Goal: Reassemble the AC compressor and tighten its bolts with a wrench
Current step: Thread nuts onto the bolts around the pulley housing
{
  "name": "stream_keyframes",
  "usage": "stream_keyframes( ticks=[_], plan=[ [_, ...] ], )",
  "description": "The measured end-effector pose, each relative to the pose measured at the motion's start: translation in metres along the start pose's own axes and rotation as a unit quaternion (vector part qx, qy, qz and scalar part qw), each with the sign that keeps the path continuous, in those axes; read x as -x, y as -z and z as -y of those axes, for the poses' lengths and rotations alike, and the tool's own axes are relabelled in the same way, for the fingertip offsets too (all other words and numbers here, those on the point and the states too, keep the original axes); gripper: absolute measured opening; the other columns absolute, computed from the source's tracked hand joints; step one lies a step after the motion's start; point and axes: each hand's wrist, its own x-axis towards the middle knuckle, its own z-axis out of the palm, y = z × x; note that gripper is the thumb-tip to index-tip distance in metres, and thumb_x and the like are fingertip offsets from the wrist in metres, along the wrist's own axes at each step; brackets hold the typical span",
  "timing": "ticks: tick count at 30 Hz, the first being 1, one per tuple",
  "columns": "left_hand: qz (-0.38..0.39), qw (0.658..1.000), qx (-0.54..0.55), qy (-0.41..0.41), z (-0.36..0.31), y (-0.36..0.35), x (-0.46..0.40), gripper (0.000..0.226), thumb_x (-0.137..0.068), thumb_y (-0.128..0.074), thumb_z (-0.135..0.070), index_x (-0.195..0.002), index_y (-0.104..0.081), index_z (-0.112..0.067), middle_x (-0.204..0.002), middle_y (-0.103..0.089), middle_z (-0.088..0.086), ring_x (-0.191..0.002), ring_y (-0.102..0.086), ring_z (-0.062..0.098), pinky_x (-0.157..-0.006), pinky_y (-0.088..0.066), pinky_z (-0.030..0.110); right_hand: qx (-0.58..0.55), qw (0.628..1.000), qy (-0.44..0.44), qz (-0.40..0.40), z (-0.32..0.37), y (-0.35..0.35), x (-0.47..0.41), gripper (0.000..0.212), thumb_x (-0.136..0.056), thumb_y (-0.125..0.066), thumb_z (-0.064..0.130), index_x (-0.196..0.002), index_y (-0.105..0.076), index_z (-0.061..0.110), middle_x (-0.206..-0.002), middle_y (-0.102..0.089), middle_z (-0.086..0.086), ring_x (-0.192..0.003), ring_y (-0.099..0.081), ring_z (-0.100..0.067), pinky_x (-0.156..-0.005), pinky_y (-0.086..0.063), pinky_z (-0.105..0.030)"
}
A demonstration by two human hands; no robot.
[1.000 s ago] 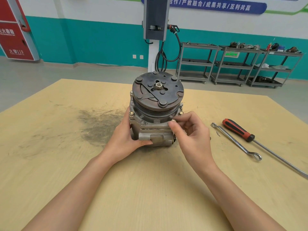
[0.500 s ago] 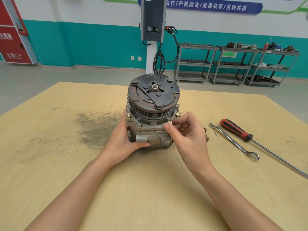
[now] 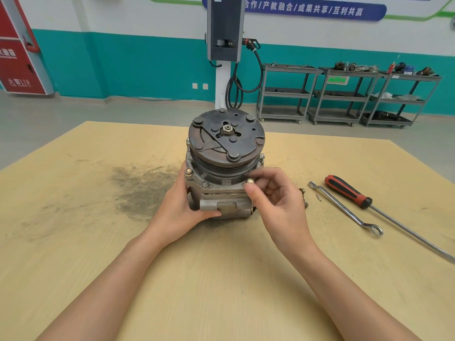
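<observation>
Left hand grips compressor so it won't spin; right hand fingers pinch bolt to hand-start it, wrench parked on bench.

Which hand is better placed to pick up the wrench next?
Right. The right hand pinches a bolt on the compressor's right side, the side where the wrench lies. The left hand steadies the housing on the far side.

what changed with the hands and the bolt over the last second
Little changed: the right hand keeps pinching the bolt on the compressor flange, its fingers shifting slightly as if turning it. The left hand still grips the body. Wrench and screwdriver stay on the table.
</observation>
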Motion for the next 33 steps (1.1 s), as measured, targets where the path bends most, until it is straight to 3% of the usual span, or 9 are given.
stream_keyframes(
  ticks=[4,7,11,14,17,20,24,29,33],
  plan=[
    [0.0,1.0,-0.005,0.002,0.001,0.0,0.0,0.094,-0.051,-0.083,-0.055,-0.128,-0.034,-0.033,-0.109,-0.051,-0.052,-0.104,-0.048,-0.028,-0.077,-0.037,-0.005,-0.007,1.0,-0.011,-0.002,0.0,0.001,0.0,0.009,-0.087,-0.067,0.017,-0.086,-0.065,0.026,-0.074,-0.064,0.012,-0.072,-0.058,-0.006,-0.07,-0.047,-0.023],
    [-0.001,1.0,-0.009,0.004,0.002,0.0,0.0,0.094,-0.05,-0.083,-0.055,-0.127,-0.035,-0.032,-0.11,-0.051,-0.052,-0.104,-0.048,-0.028,-0.077,-0.037,-0.005,-0.002,0.999,-0.025,-0.038,0.001,-0.004,0.0,0.021,-0.084,-0.074,0.013,-0.077,-0.058,0.025,-0.075,-0.064,0.009,-0.074,-0.059,-0.012,-0.071,-0.051,-0.035],
    [0.0,1.0,-0.008,0.001,0.006,0.001,-0.001,0.097,-0.055,-0.089,-0.047,-0.133,-0.037,-0.025,-0.11,-0.051,-0.052,-0.106,-0.047,-0.028,-0.078,-0.037,-0.005,-0.003,1.0,-0.002,-0.001,0.002,0.001,0.001,0.008,-0.087,-0.067,0.017,-0.092,-0.063,0.023,-0.071,-0.058,0.011,-0.071,-0.055,-0.007,-0.07,-0.046,-0.025],
    [-0.004,1.0,-0.006,0.003,0.006,0.0,0.0,0.11,-0.048,-0.088,-0.061,-0.137,-0.036,-0.021,-0.109,-0.051,-0.053,-0.104,-0.047,-0.029,-0.077,-0.037,-0.006,0.01,1.0,0.007,0.01,0.001,0.002,0.002,0.008,-0.088,-0.062,0.019,-0.093,-0.066,0.024,-0.074,-0.062,0.012,-0.074,-0.057,-0.006,-0.071,-0.047,-0.023],
    [-0.004,1.0,-0.003,0.008,0.007,-0.001,0.0,0.105,-0.047,-0.083,-0.062,-0.135,-0.038,-0.025,-0.109,-0.053,-0.05,-0.104,-0.05,-0.026,-0.076,-0.038,-0.005,0.003,0.999,-0.011,-0.036,0.0,-0.004,0.002,0.014,-0.084,-0.071,0.018,-0.082,-0.06,0.027,-0.068,-0.059,0.009,-0.069,-0.055,-0.008,-0.068,-0.046,-0.029],
    [-0.002,1.0,-0.009,0.007,0.009,-0.001,-0.001,0.101,-0.05,-0.087,-0.054,-0.134,-0.039,-0.026,-0.11,-0.054,-0.049,-0.105,-0.051,-0.025,-0.077,-0.038,-0.004,0.01,0.999,-0.007,-0.037,-0.001,-0.005,0.002,0.009,-0.082,-0.069,0.025,-0.085,-0.061,0.027,-0.067,-0.056,0.009,-0.067,-0.052,-0.008,-0.066,-0.045,-0.027],
    [-0.003,1.0,-0.025,0.006,0.013,-0.001,-0.003,0.095,-0.057,-0.093,-0.036,-0.134,-0.039,-0.024,-0.108,-0.052,-0.052,-0.103,-0.048,-0.028,-0.076,-0.037,-0.006,0.015,1.0,0.011,0.004,0.0,0.001,0.0,0.01,-0.089,-0.059,0.021,-0.093,-0.068,0.025,-0.081,-0.067,0.004,-0.079,-0.061,-0.011,-0.073,-0.049,-0.025],
    [-0.006,1.0,-0.011,0.011,0.009,-0.001,-0.002,0.101,-0.049,-0.085,-0.057,-0.134,-0.042,-0.023,-0.111,-0.054,-0.048,-0.106,-0.051,-0.023,-0.078,-0.038,-0.004,-0.025,0.999,-0.023,-0.038,0.0,-0.004,-0.001,0.018,-0.084,-0.073,0.012,-0.077,-0.061,0.025,-0.07,-0.064,0.013,-0.069,-0.056,-0.003,-0.066,-0.046,-0.018],
    [-0.004,1.0,-0.012,0.011,0.01,0.0,-0.002,0.102,-0.052,-0.089,-0.051,-0.136,-0.04,-0.021,-0.111,-0.053,-0.049,-0.106,-0.05,-0.024,-0.078,-0.038,-0.004,-0.047,0.999,-0.016,-0.008,0.001,0.0,-0.001,0.007,-0.084,-0.071,0.019,-0.089,-0.066,0.021,-0.067,-0.059,0.012,-0.067,-0.054,-0.003,-0.066,-0.046,-0.017]
  ],
)
